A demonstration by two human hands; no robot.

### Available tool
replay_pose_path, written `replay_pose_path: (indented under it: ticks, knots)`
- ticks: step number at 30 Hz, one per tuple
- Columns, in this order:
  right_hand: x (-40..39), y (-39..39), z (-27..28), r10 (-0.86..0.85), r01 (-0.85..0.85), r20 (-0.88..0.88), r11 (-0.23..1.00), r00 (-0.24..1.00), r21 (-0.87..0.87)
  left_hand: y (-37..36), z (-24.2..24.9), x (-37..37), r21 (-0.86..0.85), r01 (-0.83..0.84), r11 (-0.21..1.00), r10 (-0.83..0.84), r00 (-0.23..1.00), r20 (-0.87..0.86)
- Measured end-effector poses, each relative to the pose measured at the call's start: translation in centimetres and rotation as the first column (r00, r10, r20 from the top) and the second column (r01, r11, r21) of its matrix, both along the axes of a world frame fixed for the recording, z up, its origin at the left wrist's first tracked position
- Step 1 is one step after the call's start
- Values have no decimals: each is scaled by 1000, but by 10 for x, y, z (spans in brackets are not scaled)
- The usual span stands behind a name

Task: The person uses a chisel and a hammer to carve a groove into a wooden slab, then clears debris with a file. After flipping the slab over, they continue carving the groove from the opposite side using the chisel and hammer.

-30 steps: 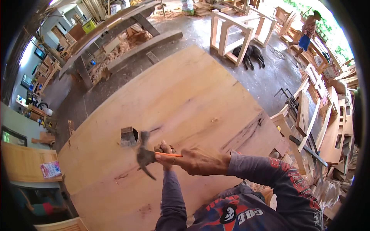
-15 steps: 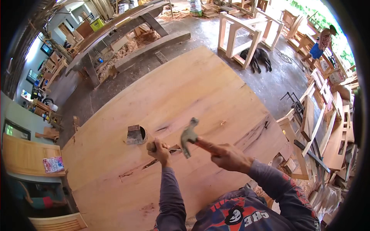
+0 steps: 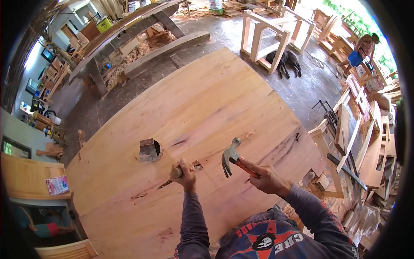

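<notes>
My left hand (image 3: 188, 177) is closed around the wooden handle (image 3: 176, 172) of a chisel, whose blade is hidden under the fist. It rests over the big wooden tabletop (image 3: 211, 93), beside a dark split (image 3: 164, 184) and a small notch (image 3: 197, 165) in the grain. To the right, my right hand (image 3: 272, 181) grips a claw hammer (image 3: 232, 155) by its reddish-brown handle. The hammer head is raised, apart from the chisel. A round tin (image 3: 159, 152) with a dark flat metal piece (image 3: 148, 151) across it sits on the wood, left of my left hand.
A wooden frame (image 3: 276, 39) stands on the floor beyond the tabletop, with a black dog (image 3: 283, 64) lying beneath it. Lumber and a clamp (image 3: 330, 113) are piled at right. Another person (image 3: 361, 51) is at the far right. A workbench (image 3: 166, 48) holds shavings behind.
The hammer has swung to the right, away from the chisel. My left hand has moved a little to the right with the handle, and the view has shifted slightly.
</notes>
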State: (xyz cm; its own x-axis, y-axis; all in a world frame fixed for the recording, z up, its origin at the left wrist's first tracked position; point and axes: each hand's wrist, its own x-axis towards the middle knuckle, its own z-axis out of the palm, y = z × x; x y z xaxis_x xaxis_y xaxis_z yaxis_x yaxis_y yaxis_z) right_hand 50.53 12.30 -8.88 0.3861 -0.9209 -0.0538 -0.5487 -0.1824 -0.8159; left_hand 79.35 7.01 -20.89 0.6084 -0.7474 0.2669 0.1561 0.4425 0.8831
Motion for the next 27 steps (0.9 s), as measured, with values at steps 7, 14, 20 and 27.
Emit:
replay_pose_path:
  ticks: [7,14,20,27]
  knots:
    - [6,-3,6,47,-46,-34,998,998,49,-3,-2,-5,-9,-41,999,41,996,84]
    - [6,-4,1,81,-80,-35,996,996,33,-3,-4,-4,4,-27,1000,26,992,120]
    - [5,-4,2,63,-61,-36,997,997,51,-5,-4,-6,-5,-15,1000,15,990,137]
    - [6,-8,6,67,-66,-44,998,997,25,-3,-3,-11,-5,-9,1000,10,978,208]
